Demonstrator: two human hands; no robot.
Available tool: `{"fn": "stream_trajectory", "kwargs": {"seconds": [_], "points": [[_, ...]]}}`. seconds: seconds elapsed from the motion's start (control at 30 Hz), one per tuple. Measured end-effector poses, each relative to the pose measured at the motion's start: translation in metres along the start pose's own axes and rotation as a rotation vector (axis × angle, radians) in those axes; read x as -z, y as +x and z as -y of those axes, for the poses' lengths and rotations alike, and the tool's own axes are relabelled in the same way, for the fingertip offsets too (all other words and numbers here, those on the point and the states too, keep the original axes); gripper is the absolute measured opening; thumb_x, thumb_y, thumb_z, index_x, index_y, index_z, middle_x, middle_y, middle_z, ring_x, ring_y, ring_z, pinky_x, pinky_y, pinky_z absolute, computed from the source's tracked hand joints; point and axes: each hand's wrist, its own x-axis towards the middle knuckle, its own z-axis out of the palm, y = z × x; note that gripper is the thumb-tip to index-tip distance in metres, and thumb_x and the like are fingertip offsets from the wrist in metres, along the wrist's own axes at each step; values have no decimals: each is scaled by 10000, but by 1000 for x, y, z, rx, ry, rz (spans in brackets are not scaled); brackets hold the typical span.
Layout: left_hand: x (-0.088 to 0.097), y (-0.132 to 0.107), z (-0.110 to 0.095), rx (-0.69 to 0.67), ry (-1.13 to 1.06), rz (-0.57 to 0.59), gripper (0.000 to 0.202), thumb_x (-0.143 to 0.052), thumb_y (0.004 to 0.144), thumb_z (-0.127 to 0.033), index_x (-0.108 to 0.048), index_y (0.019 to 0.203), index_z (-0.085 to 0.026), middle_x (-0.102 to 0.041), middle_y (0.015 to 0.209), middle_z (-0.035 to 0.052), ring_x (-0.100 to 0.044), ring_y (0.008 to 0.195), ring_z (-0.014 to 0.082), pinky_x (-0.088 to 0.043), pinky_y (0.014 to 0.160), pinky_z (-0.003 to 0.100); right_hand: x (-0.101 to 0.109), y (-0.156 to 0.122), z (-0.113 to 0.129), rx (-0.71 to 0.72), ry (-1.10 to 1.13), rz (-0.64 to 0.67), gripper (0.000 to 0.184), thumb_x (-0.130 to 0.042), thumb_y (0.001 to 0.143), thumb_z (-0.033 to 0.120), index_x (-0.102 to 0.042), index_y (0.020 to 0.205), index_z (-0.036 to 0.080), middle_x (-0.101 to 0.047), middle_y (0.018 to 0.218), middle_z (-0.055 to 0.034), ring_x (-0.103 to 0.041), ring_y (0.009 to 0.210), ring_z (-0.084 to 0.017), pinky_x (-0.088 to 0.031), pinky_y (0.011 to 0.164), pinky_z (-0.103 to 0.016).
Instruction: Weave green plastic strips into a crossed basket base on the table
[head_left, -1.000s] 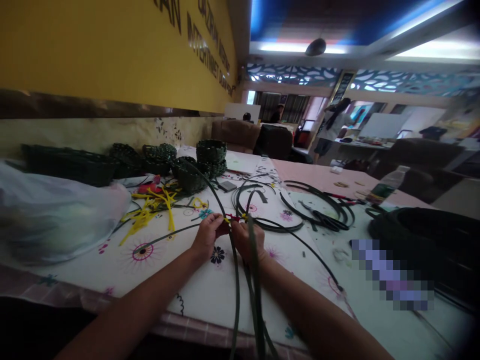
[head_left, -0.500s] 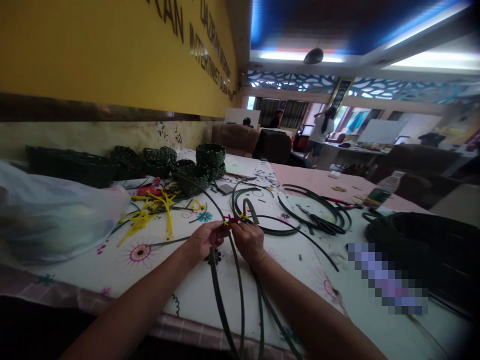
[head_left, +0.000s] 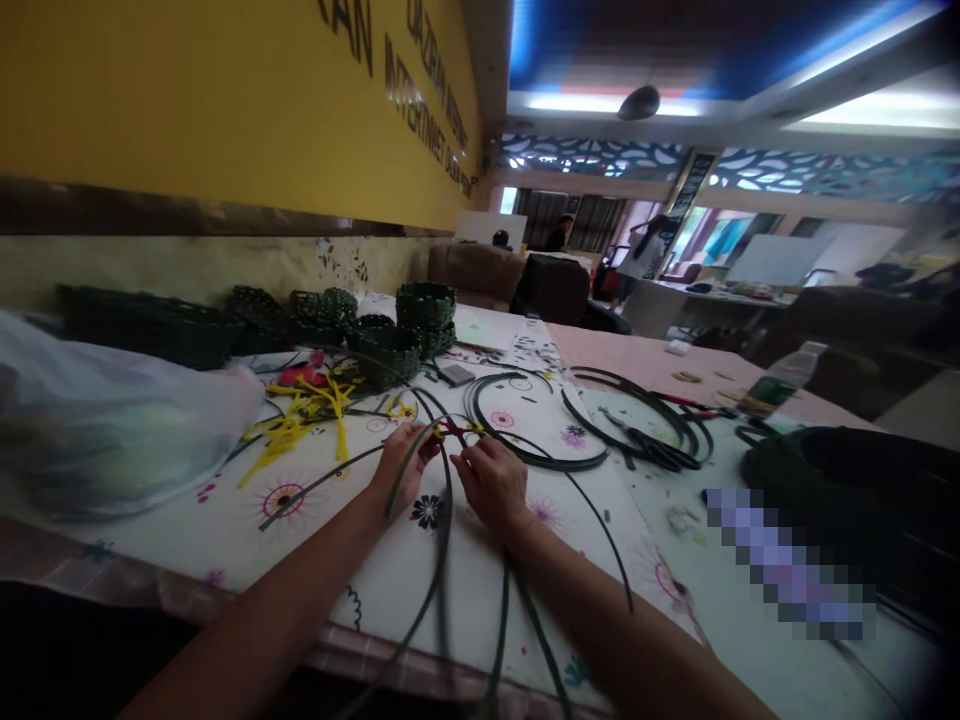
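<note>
Dark green flat strips (head_left: 444, 530) cross between my hands, with red and yellow ties (head_left: 454, 428) at the crossing. Their long ends fan out across the table and hang over its near edge. My left hand (head_left: 403, 468) is closed on the strips beside the ties, a strip curving over its back. On the other side, my right hand (head_left: 491, 480) has its fingers curled together at the strips just below the ties; its fingertips are partly hidden. Beyond my hands lies a coil of green strip (head_left: 551, 464).
Woven green baskets (head_left: 382, 350) stand at the back left, near yellow ties (head_left: 289, 430) and a plastic bag (head_left: 120, 430). Rightward are scissors (head_left: 660, 452), another strip coil (head_left: 697, 430), a bottle (head_left: 784, 380) and a large dark container (head_left: 847, 500). People are in the background.
My right hand has shifted slightly down from the ties and the crossing shows more openly. A strip end has swung left over my left hand; the hanging strips have moved.
</note>
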Motion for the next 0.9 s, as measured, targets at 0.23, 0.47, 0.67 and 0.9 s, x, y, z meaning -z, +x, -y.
{"fn": "stream_trajectory", "kwargs": {"seconds": [0.23, 0.47, 0.67, 0.9], "points": [[-3, 8, -19, -160, 129, 40, 161, -696, 660, -196, -542, 684, -153, -591, 655, -22, -560, 619, 85, -470, 646, 210, 10, 9, -6, -6, 266, 98, 336, -540, 908, 304, -525, 597, 178, -522, 625, -12, -458, 678, -156, -363, 759, -331], [-6, 3, -19, -41, 238, 141, 171, -686, 708, -205, -524, 691, -152, -627, 721, 25, -622, 688, 146, -549, 739, 347, -4, 11, -44, -661, 1064, 172, 286, -602, 842, 424, -580, 703, 174, -496, 582, 34, -446, 541, -111, -348, 520, -237], [-19, -15, -3, 50, 404, 273, 251, -718, 728, -278, -503, 688, -155, -591, 707, 11, -617, 645, 135, -551, 667, 312, -1, 17, -49, -647, 1403, 315, 302, -753, 725, 344, -685, 957, 163, -636, 764, 0, -547, 666, -121, -458, 656, -260], [-15, -18, 6, 25, 503, 283, 271, -687, 747, -339, -486, 713, -161, -559, 706, -17, -601, 631, 121, -547, 639, 291, 5, 17, -46, -624, 1461, 488, 265, -782, 705, 336, -630, 820, 153, -592, 662, 33, -543, 561, -97, -436, 545, -220]]}}
